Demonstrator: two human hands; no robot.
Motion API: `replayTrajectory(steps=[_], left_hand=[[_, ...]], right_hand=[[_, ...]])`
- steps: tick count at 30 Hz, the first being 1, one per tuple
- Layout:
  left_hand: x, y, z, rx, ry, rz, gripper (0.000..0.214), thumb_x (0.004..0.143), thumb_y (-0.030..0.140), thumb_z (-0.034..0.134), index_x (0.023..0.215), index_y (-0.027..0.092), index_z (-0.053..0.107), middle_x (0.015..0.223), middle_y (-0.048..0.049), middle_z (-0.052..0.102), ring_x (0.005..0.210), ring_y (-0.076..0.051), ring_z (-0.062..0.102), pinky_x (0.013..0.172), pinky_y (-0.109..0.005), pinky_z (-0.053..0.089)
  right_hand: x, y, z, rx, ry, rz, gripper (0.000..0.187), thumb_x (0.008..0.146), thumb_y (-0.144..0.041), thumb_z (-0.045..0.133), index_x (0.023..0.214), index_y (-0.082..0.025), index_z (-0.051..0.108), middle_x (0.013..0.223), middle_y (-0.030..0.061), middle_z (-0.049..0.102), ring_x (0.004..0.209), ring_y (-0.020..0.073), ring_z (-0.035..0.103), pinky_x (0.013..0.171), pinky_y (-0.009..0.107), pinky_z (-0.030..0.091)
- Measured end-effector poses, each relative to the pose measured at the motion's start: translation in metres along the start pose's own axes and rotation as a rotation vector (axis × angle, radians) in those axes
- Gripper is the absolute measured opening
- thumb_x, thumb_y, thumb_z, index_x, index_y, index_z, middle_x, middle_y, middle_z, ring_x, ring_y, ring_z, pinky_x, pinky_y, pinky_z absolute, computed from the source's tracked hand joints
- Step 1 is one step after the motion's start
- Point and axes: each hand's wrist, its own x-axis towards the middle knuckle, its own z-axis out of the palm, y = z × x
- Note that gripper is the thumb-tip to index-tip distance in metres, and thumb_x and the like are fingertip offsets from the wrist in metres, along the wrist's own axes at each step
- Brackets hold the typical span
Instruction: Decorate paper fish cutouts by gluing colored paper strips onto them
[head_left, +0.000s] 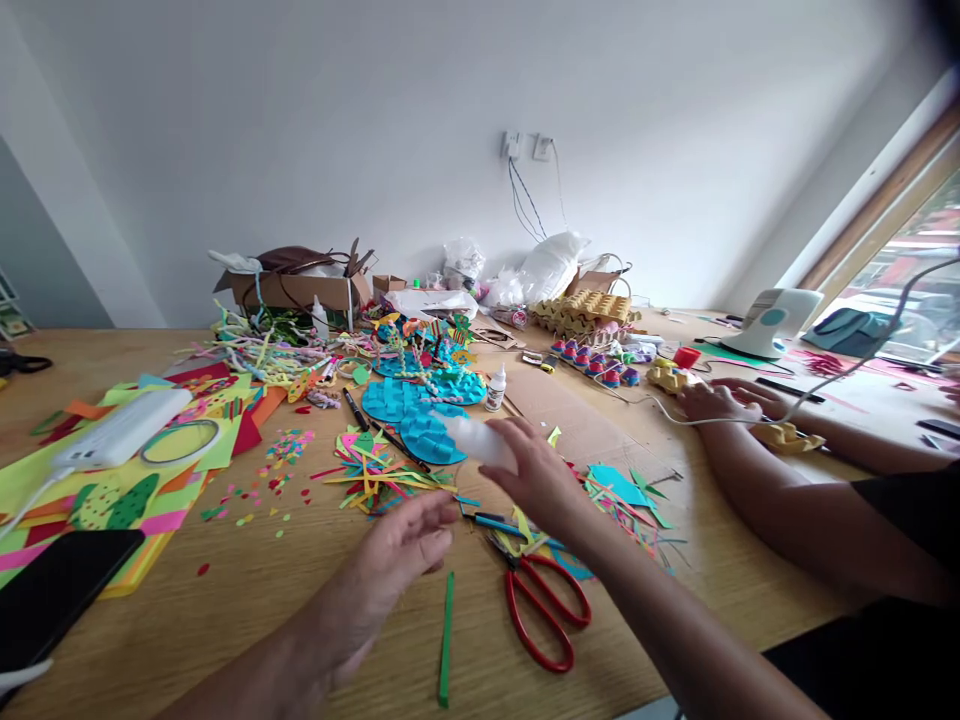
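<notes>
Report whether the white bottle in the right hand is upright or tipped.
Tipped: the white bottle slants in the right hand, its long body running more sideways than vertical.

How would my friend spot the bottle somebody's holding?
Find the brown wooden table, then the bright blue rounded paper pieces in its middle. By their near right edge, the person's right hand grips a cloudy white plastic bottle. It's tipped sideways, while the small white labelled bottle behind it stands upright.

right hand [538, 474]: grips white bottle [480, 440] | left hand [390, 555]: near green strip [446, 640]
</notes>
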Motion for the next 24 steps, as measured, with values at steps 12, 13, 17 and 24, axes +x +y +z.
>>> replayTrajectory(steps=[12, 13, 17, 24], left_hand=[[-0.009, -0.024, -0.09, 0.777, 0.255, 0.515, 0.014, 0.078, 0.023, 0.051, 0.079, 0.024, 0.065, 0.07, 0.0039, 0.07, 0.064, -0.012, 0.067, 0.06, -0.013, 0.051], [-0.01, -0.024, -0.093, 0.843, 0.277, 0.593, 0.014, 0.079, 0.022, 0.051, 0.079, 0.025, 0.065, 0.07, 0.0047, 0.07, 0.063, -0.011, 0.067, 0.059, -0.011, 0.051], [-0.009, -0.027, -0.099, 1.003, 0.343, 0.803, 0.015, 0.085, 0.025, 0.048, 0.082, 0.024, 0.063, 0.071, 0.0046, 0.07, 0.062, -0.008, 0.068, 0.062, -0.007, 0.05], [-0.009, -0.038, -0.108, 1.06, 0.355, 0.806, 0.025, 0.089, 0.039, 0.045, 0.083, 0.024, 0.064, 0.072, 0.0029, 0.071, 0.065, -0.01, 0.068, 0.065, -0.008, 0.05]], right_hand=[[0.077, 0.098, 0.033, -0.285, -0.138, 0.248, 0.046, 0.075, -0.021, 0.063, 0.119, -0.017, 0.052, 0.114, 0.0097, 0.058, 0.1, 0.0247, 0.056, 0.078, 0.031, 0.041], [0.08, 0.1, 0.036, -0.299, -0.146, 0.258, 0.045, 0.075, -0.022, 0.063, 0.118, -0.018, 0.053, 0.113, 0.0097, 0.058, 0.1, 0.0249, 0.056, 0.078, 0.03, 0.041], [0.086, 0.103, 0.041, -0.348, -0.183, 0.294, 0.042, 0.075, -0.023, 0.062, 0.117, -0.02, 0.054, 0.113, 0.0091, 0.058, 0.099, 0.025, 0.057, 0.076, 0.03, 0.041], [0.086, 0.101, 0.046, -0.398, -0.233, 0.344, 0.037, 0.077, -0.025, 0.059, 0.114, -0.021, 0.055, 0.108, 0.0092, 0.061, 0.097, 0.0261, 0.059, 0.072, 0.03, 0.042]])
